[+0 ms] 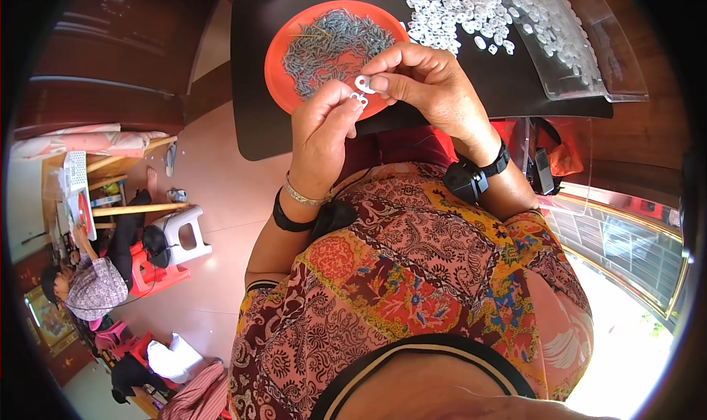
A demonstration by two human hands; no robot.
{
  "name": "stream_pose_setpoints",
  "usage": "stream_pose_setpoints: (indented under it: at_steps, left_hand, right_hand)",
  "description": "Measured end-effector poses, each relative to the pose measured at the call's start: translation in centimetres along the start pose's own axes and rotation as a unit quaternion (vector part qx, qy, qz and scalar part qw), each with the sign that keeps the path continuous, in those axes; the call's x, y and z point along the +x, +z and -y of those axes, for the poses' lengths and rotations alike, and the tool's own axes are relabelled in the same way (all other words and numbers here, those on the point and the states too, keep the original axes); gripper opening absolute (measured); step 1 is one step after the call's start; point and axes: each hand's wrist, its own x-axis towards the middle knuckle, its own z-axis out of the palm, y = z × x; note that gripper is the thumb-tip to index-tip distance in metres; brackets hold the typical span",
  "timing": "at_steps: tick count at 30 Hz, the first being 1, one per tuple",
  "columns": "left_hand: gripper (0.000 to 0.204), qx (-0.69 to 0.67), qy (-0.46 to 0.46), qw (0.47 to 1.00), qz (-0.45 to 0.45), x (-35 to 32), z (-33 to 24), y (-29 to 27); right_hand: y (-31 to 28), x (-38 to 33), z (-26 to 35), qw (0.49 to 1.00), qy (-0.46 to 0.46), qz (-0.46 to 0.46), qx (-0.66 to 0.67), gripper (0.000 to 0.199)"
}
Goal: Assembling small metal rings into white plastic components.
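Left hand (322,125) pinches a small white clip (360,99); right hand (436,89) pinches a second clip (363,83) just beside it, above the red plate (275,70). Plate holds grey pieces (331,48); clear tray (624,97) on the desk (254,133) holds white pieces (558,41).

On the table (254,133) before us stands a tray (275,66) with screw-like parts (313,48) in it. Right of that we see loose pieces (449,15), then a bin (624,97). Our left hand (320,129) and right hand (436,92) meet over the tray's near side.
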Motion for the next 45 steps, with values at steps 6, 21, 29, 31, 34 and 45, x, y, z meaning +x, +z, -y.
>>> stream_pose_setpoints:
  at_steps: [6,21,29,31,34,45]
  left_hand:
    - [0.014,0.012,0.012,1.0,-0.007,0.0,0.2,0.1]
    - [0.016,-0.086,-0.03,0.995,-0.046,0.0,-0.3,0.9]
    - [0.02,-0.091,-0.042,0.994,-0.031,0.2,-0.4,0.9]
    - [0.021,-0.084,-0.039,0.995,-0.049,0.2,-0.7,1.1]
    - [0.022,-0.06,-0.028,0.997,-0.05,0.2,-0.5,1.2]
    - [0.022,-0.018,-0.001,0.998,-0.055,0.3,0.2,1.3]
  right_hand:
    - [0.4,-0.2,0.0,1.0,-0.003,0.012,0.007,0.011]
    - [1.5,-0.7,-0.1,0.996,-0.081,0.019,-0.037,0.019]
    - [1.6,-0.7,0.1,0.982,-0.12,0.002,-0.147,0.024]
    - [1.8,-0.7,0.3,0.957,-0.172,-0.015,-0.233,0.027]
    - [2.3,-0.6,0.2,0.903,-0.231,-0.055,-0.357,0.029]
    - [1.5,-1.0,0.0,0.886,-0.241,-0.038,-0.395,0.027]
